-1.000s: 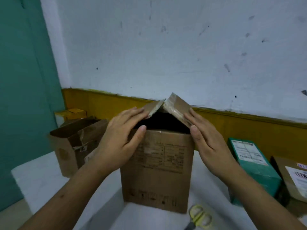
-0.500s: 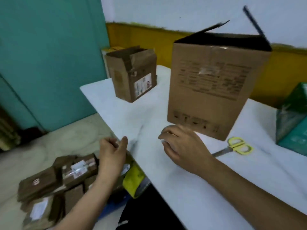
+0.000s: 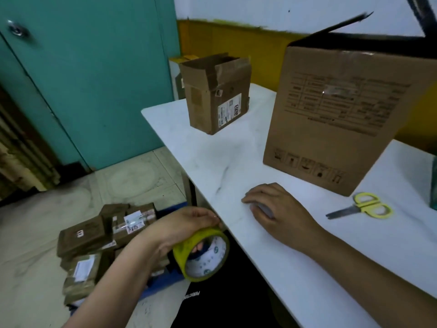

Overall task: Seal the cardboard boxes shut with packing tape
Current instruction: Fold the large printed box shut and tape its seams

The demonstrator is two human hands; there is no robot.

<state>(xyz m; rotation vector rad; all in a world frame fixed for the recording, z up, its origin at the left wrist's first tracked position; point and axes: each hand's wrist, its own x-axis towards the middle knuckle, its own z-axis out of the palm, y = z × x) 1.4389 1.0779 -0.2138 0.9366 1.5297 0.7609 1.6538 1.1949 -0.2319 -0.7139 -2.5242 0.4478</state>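
Off the flaps of the tall cardboard box now, sprung open again at the far side of the tabletop; swung down and left instead, with the left grip curled round a yellow packing tape roll just off the tabletop's near edge. Right grip loosely curled on the tabletop, holding nothing, near the scissors. Likely next: raising the roll, folding the flaps shut anew, taping the seam.

On the table, the big box stands right, the small box farther back and left, scissors before the big box. The left hand holds the tape roll beside the table's edge, maybe lower.
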